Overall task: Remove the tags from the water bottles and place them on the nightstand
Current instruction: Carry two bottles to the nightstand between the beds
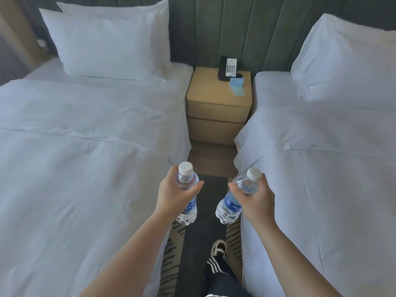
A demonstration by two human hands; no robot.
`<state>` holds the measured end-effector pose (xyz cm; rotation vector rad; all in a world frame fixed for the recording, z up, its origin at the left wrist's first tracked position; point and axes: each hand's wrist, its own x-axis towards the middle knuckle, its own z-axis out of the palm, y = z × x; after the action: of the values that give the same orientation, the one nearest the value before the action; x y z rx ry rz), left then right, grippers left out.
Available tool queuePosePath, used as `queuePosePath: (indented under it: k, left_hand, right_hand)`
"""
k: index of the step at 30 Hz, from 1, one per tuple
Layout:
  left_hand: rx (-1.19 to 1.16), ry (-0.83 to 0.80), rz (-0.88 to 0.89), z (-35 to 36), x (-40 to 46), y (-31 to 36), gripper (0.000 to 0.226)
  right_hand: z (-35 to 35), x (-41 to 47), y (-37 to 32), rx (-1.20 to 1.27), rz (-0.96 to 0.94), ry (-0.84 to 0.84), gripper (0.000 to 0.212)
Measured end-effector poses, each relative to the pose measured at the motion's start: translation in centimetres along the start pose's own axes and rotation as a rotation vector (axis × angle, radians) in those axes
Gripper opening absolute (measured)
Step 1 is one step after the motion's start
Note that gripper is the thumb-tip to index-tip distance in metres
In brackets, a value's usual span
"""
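I hold two clear water bottles with white caps and blue labels, one in each hand, over the aisle between two beds. My left hand [173,190] grips the left bottle [186,198], which stands nearly upright. My right hand [256,197] grips the right bottle [232,205], tilted with its base toward the left. No tags show on the bottle necks. The tan nightstand [211,91] stands ahead at the end of the aisle, well beyond both hands.
On the nightstand sit a black and white telephone [228,69] and blue paper pieces [236,86]. White beds with pillows flank the aisle, left bed [85,136] and right bed [321,146]. A dark runner [205,243] covers the floor, and my shoe [218,248] is below.
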<state>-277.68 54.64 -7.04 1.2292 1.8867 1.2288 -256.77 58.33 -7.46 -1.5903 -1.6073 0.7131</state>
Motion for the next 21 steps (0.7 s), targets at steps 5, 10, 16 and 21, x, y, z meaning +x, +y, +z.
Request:
queuePosePath:
  k: [5, 10, 16, 21]
  left_hand:
    - [-0.019, 0.022, -0.007, 3.9, 10.4, 2.6, 0.039]
    - [-0.056, 0.034, -0.013, 6.6, 19.4, 4.7, 0.037]
    - [-0.062, 0.014, -0.016, 8.9, 30.7, 4.6, 0.035]
    - [-0.107, 0.002, -0.035, 10.0, 42.4, 3.6, 0.036]
  right_hand:
    - [0.4, 11.5, -0.5, -0.024, -0.043, -0.023, 0.059]
    - [1.8, 21.1, -1.4, -0.007, -0.028, -0.022, 0.059]
    - [6.2, 31.7, -1.4, 0.03, -0.006, 0.0, 0.054]
    - [11.8, 41.3, -2.0, 0.035, 0.005, 0.008, 0.054]
